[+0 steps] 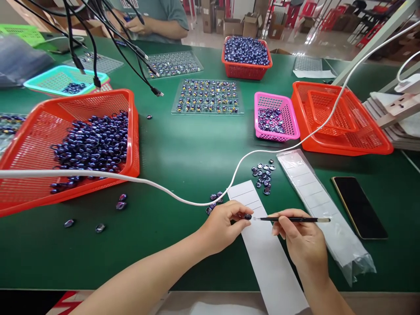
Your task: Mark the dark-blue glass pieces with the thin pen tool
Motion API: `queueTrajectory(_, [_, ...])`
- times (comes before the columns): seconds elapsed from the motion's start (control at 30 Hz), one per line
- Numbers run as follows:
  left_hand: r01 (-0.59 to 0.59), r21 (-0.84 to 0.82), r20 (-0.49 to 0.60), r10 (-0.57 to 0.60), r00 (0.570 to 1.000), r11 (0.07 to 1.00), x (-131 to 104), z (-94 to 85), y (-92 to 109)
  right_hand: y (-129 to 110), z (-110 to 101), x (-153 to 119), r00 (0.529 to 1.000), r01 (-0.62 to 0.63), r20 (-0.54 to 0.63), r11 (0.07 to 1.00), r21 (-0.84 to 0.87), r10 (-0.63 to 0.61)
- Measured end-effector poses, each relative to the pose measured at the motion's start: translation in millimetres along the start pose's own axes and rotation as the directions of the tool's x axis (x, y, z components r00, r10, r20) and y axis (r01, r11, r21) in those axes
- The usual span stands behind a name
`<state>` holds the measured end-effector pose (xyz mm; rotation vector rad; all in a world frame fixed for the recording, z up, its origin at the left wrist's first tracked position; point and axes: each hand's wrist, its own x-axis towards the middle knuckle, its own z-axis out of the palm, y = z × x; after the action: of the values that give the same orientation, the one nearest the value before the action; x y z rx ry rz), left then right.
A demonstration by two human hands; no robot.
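Note:
My left hand [226, 223] pinches a small dark, shiny oval piece [247, 216] between thumb and fingertips. In my right hand [303, 236] is a thin black brush-like tool [295, 219], held like a pen, its pale tip beside the piece. Whether the tip touches it, I cannot tell. Both hands are over a white paper strip [262, 245] with ruled lines at its far end. A few dark oval pieces [215, 197] lie just behind my left hand, and a cluster of round shiny pieces [263, 177] sits beyond the strip.
A white cable [183, 200] crosses the table in front of my hands. Red baskets stand left [134, 144], at the back [246, 70] and right [367, 146]; a pink basket [277, 136] is nearer. A phone [359, 208] lies right of a plastic-wrapped strip pack [321, 210]. Another person [164, 22] sits opposite.

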<state>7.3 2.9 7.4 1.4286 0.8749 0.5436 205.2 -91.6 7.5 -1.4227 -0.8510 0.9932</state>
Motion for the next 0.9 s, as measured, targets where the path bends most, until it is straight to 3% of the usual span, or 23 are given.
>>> queueTrajectory(0.13, [0.035, 0.051, 0.004, -0.035, 0.999, 0.998, -2.6, 0.4, 3.6, 0.3, 1.4, 0.6, 1.000, 0.013, 0.006, 1.000, -0.001, -0.013])
queueTrajectory(0.3, [-0.014, 0.147, -0.019, 0.017, 1.000, 0.989, -4.0, 2.6, 3.6, -5.2, 6.0, -4.2, 0.994, 0.086, -0.050, 0.979, -0.186, -0.097])
queueTrajectory(0.53, [-0.038, 0.287, -0.049, 0.054, 0.997, 0.957, -3.8, 9.5, -6.7, -6.6, 10.2, -11.7, 0.965, 0.255, 0.037, 0.895, -0.365, -0.260])
queueTrajectory(0.9, [-0.043, 0.345, -0.032, 0.058, 0.998, 0.938, -2.3, 11.8, -3.8, -11.2, 13.5, -10.7, 0.949, 0.309, 0.102, 0.821, -0.480, -0.297])
